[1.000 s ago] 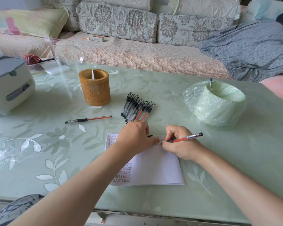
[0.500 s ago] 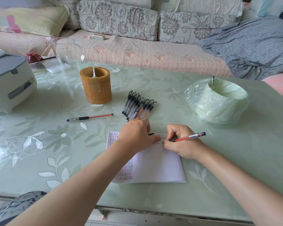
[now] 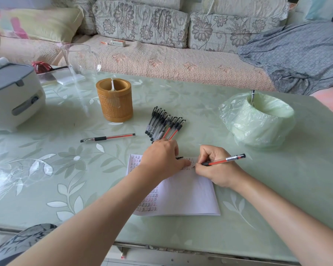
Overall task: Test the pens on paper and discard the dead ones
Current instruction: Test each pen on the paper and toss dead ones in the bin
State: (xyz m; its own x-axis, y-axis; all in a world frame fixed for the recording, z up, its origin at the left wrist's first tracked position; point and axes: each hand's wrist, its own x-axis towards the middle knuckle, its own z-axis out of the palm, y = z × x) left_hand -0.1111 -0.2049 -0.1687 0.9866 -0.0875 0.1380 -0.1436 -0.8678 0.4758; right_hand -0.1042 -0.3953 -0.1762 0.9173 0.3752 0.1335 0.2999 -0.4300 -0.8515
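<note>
My right hand grips a red pen with its tip down on the top edge of the white paper, which carries rows of written marks. My left hand rests on the paper beside it, fingers curled, with a small black piece, apparently the pen cap, poking out from under it. Just beyond my left hand lies a bunch of several black and red pens. One red pen lies alone to the left. The bin lined with a green bag stands at the right, one pen sticking up in it.
A bamboo pen holder stands behind the loose pens. A clear glass jug and a white appliance occupy the back left of the green glass table. A sofa with cushions runs along the far side.
Both hands stay on the paper; the red pen's tip shifts only slightly along the top edge. The other pens have not moved.
</note>
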